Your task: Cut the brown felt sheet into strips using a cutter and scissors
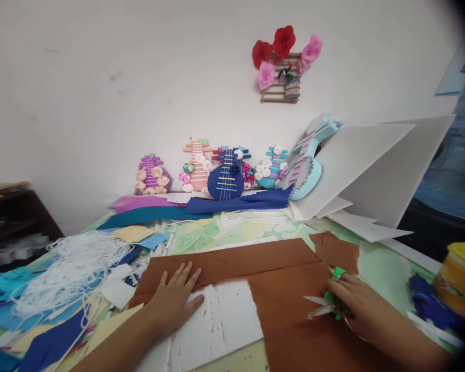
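My left hand lies flat with its fingers spread, across a brown sheet and a white board. The board has cut or scored lines down its face and rests on the brown sheet's near side. In my right hand is a pair of scissors with green on the handle. Its blades are parted and point left, over the right part of the brown sheet. A smaller brown piece lies beyond that hand.
Tangled white cord and coloured scraps cover the left side. Decorated paper lutes stand along the wall. White boards lean at the right. A yellow-lidded tub and a blue object, perhaps a glue gun, are at the right edge.
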`<state>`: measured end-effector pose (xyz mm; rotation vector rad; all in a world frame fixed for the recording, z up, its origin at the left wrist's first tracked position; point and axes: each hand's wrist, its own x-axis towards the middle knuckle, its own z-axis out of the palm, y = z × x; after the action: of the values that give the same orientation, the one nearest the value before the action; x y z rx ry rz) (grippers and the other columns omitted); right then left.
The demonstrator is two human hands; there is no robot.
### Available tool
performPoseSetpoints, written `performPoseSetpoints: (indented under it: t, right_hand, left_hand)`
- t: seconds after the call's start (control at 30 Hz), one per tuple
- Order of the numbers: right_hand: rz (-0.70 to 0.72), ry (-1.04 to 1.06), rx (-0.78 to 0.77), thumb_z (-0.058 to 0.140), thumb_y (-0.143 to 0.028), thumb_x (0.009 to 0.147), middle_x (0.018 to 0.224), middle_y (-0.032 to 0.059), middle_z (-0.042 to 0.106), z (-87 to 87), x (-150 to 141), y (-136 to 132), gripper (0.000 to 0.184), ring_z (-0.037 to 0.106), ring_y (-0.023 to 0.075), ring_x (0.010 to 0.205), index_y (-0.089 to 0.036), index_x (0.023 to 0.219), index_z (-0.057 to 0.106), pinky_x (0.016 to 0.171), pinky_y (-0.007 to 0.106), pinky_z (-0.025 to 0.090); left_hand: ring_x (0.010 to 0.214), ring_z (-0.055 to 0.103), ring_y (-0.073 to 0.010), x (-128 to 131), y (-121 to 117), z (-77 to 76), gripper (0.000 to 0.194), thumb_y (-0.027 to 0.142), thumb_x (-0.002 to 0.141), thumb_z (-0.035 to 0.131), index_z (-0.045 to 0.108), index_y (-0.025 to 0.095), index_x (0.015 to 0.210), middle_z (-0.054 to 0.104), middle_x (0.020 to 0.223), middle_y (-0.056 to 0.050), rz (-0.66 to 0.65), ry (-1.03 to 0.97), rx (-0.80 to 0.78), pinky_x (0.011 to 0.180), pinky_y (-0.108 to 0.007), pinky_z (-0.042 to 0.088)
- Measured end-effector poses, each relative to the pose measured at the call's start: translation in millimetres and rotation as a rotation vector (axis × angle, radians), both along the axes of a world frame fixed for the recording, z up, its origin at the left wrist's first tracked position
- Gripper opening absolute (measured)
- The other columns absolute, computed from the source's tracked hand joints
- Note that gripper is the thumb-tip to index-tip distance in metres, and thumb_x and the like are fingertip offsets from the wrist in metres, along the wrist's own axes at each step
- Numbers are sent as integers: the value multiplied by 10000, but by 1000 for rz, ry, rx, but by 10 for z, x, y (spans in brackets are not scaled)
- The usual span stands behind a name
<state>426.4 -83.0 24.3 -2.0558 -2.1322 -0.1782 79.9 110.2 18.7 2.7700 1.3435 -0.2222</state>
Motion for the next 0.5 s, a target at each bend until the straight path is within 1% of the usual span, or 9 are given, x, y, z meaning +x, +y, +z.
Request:
performPoseSetpoints:
  t: [0.13, 0.23, 0.3, 0.37, 0.4, 0.43, 0.5]
  right_hand:
    - [-53, -82, 102, 383, 20, 534, 837, 76, 571, -24, 138, -130, 364, 499, 227, 810, -197, 784, 535, 689, 342, 386]
    - [-88, -140, 166, 405, -12, 557, 851, 90, 587, -72, 258, -210, 393, 513, 247, 821, -193, 875, 548, 681, 359, 400]
    - [-127, -156, 178, 418, -32, 576, 840, 92, 595, -102, 322, -254, 383, 524, 251, 810, -192, 896, 555, 673, 366, 408]
    - [-167, -159, 176, 425, -49, 596, 823, 91, 601, -126, 361, -295, 349, 536, 250, 785, -198, 878, 567, 649, 360, 415]
    - [-178, -158, 175, 427, -55, 604, 820, 89, 602, -132, 370, -312, 337, 541, 247, 774, -202, 871, 571, 636, 353, 419]
    - [-182, -155, 177, 430, -60, 608, 820, 87, 604, -134, 369, -324, 333, 545, 245, 767, -205, 870, 574, 626, 344, 421]
    - [-185, -150, 184, 431, -64, 612, 831, 85, 606, -118, 341, -326, 328, 549, 242, 770, -210, 867, 576, 618, 332, 425]
  left_hand:
    - [1236, 62, -252, -70, 71, -18, 617, 544, 803, 246, 170, 202, 1311, 96, 1361, -75, 4, 8, -1, 941, -530, 70]
    - [1234, 73, -264, -107, 127, -40, 614, 554, 800, 252, 194, 215, 1308, 131, 1359, -69, 12, 0, 9, 939, -535, 82]
    - [1232, 78, -279, -127, 146, -28, 609, 555, 798, 255, 213, 221, 1305, 151, 1358, -58, 23, 0, 17, 934, -544, 94]
    - [1228, 95, -295, -140, 151, 36, 618, 561, 788, 279, 226, 224, 1304, 162, 1357, -54, 22, 3, 4, 930, -545, 114]
    - [1224, 122, -298, -137, 155, 90, 623, 567, 782, 293, 250, 222, 1298, 184, 1353, -58, 5, 4, -20, 934, -528, 135]
    - [1216, 167, -295, -125, 164, 156, 622, 573, 775, 311, 283, 223, 1289, 222, 1344, -63, -19, -2, -40, 937, -498, 169]
    - [1172, 295, -265, -64, 211, 298, 574, 565, 781, 328, 394, 221, 1236, 351, 1290, -71, -81, -30, -57, 927, -397, 256]
